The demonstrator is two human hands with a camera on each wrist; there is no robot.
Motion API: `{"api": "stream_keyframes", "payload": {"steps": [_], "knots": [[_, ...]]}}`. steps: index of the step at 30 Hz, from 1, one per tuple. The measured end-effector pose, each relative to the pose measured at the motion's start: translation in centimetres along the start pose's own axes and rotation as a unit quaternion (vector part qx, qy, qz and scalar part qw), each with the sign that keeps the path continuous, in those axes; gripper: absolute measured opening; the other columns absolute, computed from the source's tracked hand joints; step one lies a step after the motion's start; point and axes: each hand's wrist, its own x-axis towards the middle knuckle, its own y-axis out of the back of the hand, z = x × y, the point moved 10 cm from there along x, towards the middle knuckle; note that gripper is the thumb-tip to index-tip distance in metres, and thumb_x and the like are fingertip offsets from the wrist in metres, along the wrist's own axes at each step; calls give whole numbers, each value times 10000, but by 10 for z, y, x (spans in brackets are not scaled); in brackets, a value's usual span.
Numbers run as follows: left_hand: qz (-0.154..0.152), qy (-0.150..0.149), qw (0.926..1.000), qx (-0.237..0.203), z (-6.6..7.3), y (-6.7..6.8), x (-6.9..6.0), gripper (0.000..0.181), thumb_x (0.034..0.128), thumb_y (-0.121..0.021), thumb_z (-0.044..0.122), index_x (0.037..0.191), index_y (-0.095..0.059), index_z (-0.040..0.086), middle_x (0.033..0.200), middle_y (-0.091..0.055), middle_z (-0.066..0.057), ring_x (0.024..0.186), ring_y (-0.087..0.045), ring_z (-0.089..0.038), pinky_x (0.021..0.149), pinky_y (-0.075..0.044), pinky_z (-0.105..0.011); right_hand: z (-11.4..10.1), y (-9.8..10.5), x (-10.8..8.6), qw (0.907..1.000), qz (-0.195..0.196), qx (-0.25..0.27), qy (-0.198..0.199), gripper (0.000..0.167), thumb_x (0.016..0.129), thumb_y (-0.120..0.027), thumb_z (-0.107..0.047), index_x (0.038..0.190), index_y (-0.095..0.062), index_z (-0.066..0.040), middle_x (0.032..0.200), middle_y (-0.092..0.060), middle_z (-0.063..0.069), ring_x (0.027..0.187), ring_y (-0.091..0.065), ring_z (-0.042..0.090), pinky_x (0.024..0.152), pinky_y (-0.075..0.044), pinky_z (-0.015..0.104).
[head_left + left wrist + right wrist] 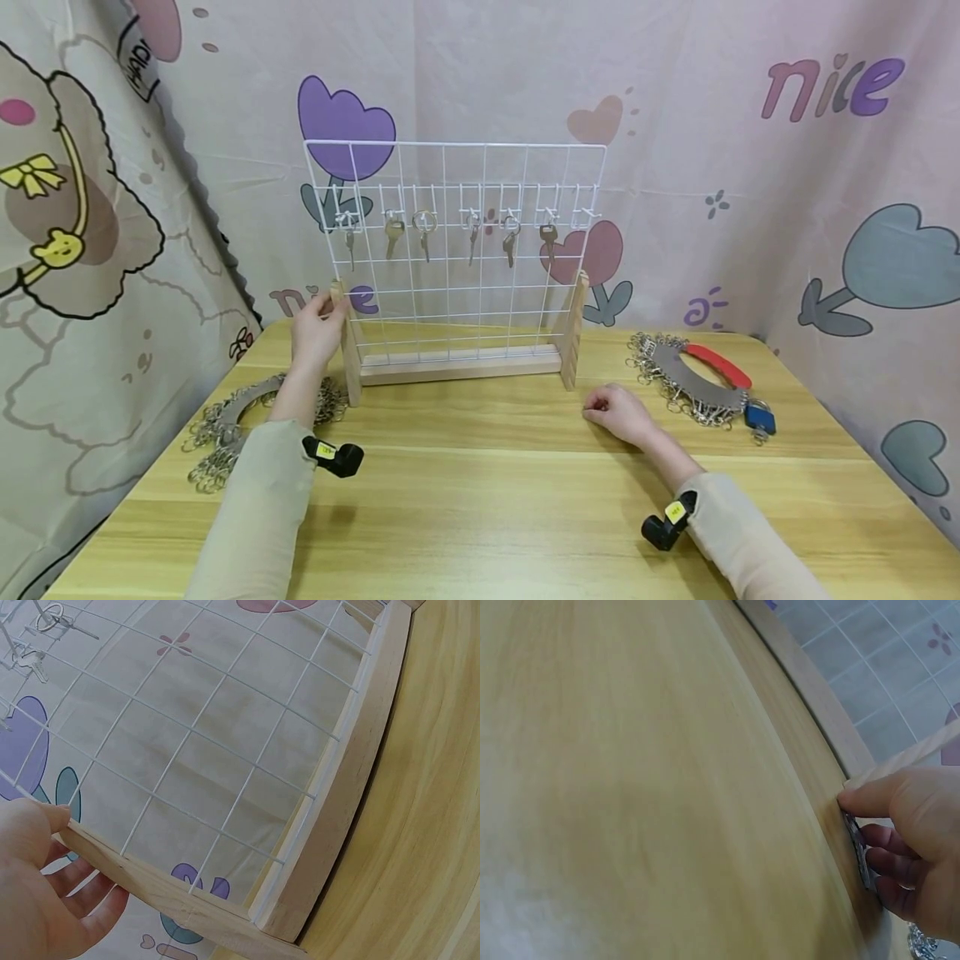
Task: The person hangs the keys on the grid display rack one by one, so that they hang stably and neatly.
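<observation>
A white wire grid rack stands upright on the table in wooden side posts, with several keys hanging from its hooks. My left hand grips the top of the left wooden post, thumb on the near side. On the table front-right of the rack is my right hand, its fingers loosely curled, nothing visibly held. The right wooden post is close to it. Past those fingers, the right wrist view shows a thin grey strip, partly hidden.
A curved metal plate hung with key rings lies at the right, with a red strip and a blue padlock. Another ringed plate lies at the left, partly behind my left forearm. A patterned curtain surrounds the wooden table.
</observation>
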Motion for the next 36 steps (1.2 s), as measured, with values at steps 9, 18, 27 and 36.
{"api": "stream_keyframes", "payload": {"steps": [9,18,27,36], "knots": [[-83,30,10000,10,-2,-1,0,489,976,-459,313,1370,-429,24,1302,-476,-213,1210,-450,-346,971,-402,-446,-3,3,-1,9999,64,-63,108,86,839,-632,-49,756,-642,-68,827,-521,56,761,-488,187,701,-425,369],[-58,23,10000,-32,-1,-1,0,475,978,-456,290,1360,-434,8,1294,-480,-220,1201,-457,-346,971,-402,-442,1,22,0,9994,277,194,-36,98,900,-577,-40,806,-603,-44,774,-580,40,679,-494,152,615,-415,319],[-58,49,10000,-53,-2,-1,-1,466,981,-451,291,1354,-441,10,1294,-483,-214,1205,-457,-340,975,-401,-439,-4,52,1,9966,791,167,-175,60,904,-575,-54,857,-600,-28,725,-579,31,647,-507,145,586,-424,293],[-44,29,10000,-28,-1,-1,-1,479,978,-455,302,1361,-436,15,1306,-478,-214,1209,-452,-341,978,-396,-440,-15,68,6,9837,916,1503,-364,99,931,-541,-34,929,-588,52,775,-638,123,683,-644,174,656,-556,325]]}}
